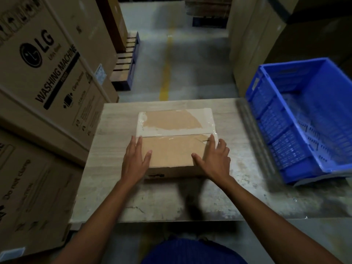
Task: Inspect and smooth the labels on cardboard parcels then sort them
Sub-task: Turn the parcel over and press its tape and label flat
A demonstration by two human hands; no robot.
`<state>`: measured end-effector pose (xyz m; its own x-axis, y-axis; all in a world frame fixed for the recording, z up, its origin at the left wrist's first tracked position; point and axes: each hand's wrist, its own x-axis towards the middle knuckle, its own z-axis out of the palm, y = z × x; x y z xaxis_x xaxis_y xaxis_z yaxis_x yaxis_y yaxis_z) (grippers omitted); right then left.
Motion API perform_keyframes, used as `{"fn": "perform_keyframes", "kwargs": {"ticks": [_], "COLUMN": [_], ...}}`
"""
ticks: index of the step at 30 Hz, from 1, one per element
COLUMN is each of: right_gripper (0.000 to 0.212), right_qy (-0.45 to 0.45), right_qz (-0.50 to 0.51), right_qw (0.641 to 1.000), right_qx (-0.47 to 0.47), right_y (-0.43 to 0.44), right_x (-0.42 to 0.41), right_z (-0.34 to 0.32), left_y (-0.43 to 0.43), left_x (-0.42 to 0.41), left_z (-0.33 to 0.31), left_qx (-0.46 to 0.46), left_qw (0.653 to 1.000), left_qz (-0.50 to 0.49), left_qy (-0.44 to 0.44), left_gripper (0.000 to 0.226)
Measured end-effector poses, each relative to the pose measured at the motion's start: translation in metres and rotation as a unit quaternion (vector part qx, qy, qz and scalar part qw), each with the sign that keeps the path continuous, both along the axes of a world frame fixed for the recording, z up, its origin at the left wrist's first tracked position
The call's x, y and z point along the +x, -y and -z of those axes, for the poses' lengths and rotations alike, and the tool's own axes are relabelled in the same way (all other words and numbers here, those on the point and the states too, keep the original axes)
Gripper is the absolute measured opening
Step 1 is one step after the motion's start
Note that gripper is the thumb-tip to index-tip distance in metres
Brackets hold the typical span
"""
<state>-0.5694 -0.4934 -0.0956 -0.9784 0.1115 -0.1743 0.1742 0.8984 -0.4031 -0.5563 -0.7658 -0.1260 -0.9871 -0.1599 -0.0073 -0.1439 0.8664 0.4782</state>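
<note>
Warehouse tabletop (152, 199) carrying a taped cardboard parcel (171, 151); left hand (135, 161) and right hand (214, 161) lie flat, fingers straight, on the parcel's near side edges, with a blue crate (282, 134) right of the parcel.

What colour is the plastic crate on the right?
Blue; the crate shows clearly in the head view.

One parcel (172, 151), one blue crate (276, 128), one left hand (134, 159), one right hand (215, 159), two printed cartons (47, 60) (30, 187).
</note>
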Motion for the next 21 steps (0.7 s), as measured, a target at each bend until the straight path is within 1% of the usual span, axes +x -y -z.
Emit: {"fn": "perform_keyframes", "kwargs": {"ticks": [2,4,6,8,10,12,13,16,18,21], "right_gripper": [0.091,0.091,0.093,0.097,0.097,0.097,0.097,0.102,0.105,0.103], "right_qy": [-0.012,-0.026,-0.023,-0.010,0.000,0.001,0.000,0.005,0.014,0.017], "right_qz": [-0.021,-0.053,-0.075,-0.072,-0.060,-0.047,-0.041,-0.025,-0.018,-0.016], "right_qw": [0.999,0.996,0.993,0.994,0.996,0.997,0.997,0.997,0.997,0.996], "right_qx": [0.042,0.072,0.087,0.083,0.070,0.064,0.067,0.079,0.078,0.083], "right_y": [0.008,0.015,0.017,0.017,0.017,0.021,0.024,0.033,0.038,0.047], "right_x": [0.002,-0.001,-0.005,-0.008,-0.011,-0.012,-0.011,-0.010,-0.009,-0.007], "right_z": [0.003,0.007,0.008,0.008,0.006,0.004,0.004,0.005,0.004,0.005], "left_y": [0.003,0.004,0.002,0.002,0.003,0.004,0.005,0.002,0.002,0.006], "left_x": [-0.006,-0.015,-0.021,-0.023,-0.025,-0.030,-0.031,-0.031,-0.031,-0.035], "left_z": [-0.006,-0.009,-0.009,-0.009,-0.010,-0.011,-0.011,-0.011,-0.012,-0.013], "left_qx": [-0.033,-0.043,-0.044,-0.007,0.057,0.103,0.108,0.067,0.021,-0.053], "left_qw": [0.997,0.992,0.989,0.989,0.989,0.987,0.986,0.990,0.991,0.987], "left_qz": [0.063,0.113,0.143,0.138,0.114,0.095,0.091,0.087,0.090,0.114], "left_qy": [-0.016,-0.023,-0.001,0.043,0.075,0.083,0.086,0.092,0.095,0.096], "left_gripper": [0.071,0.079,0.084,0.090,0.095,0.098,0.097,0.090,0.087,0.088]}}
